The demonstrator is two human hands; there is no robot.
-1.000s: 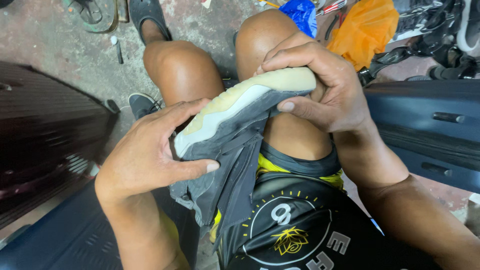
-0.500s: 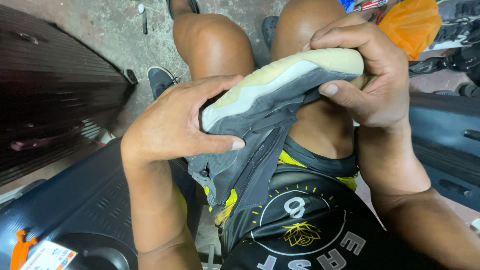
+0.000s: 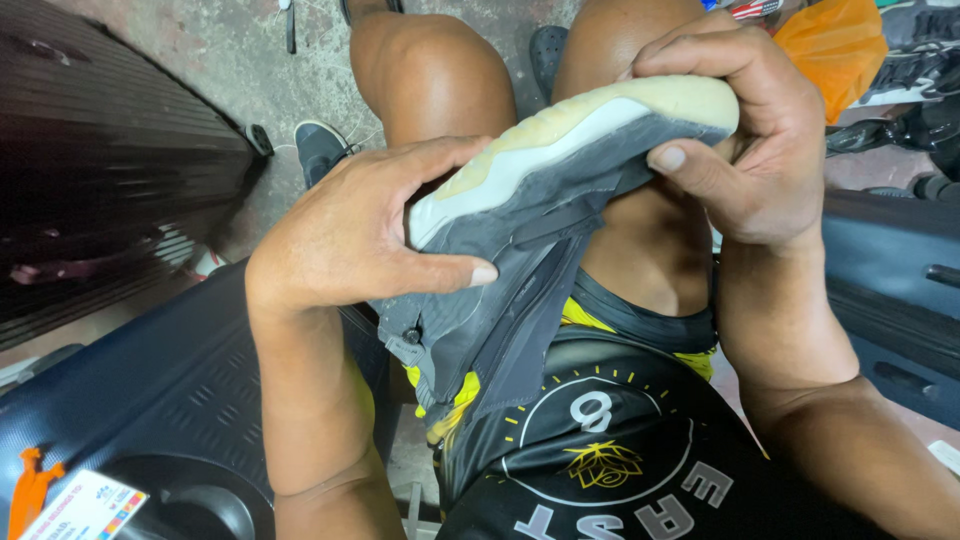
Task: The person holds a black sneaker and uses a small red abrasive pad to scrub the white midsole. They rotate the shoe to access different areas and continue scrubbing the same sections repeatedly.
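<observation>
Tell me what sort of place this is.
Probably a shoe repair spot, on a bare concrete floor. Both hands, left hand and right hand, grip a grey sneaker sole-up; more dark shoes lie heaped beside an orange plastic bag.

A grey high-top shoe (image 3: 520, 250) is held upside down above the lap, its pale yellowed sole (image 3: 590, 130) facing up and slanting toward the upper right, while the dark collar hangs down, open and slack.
</observation>
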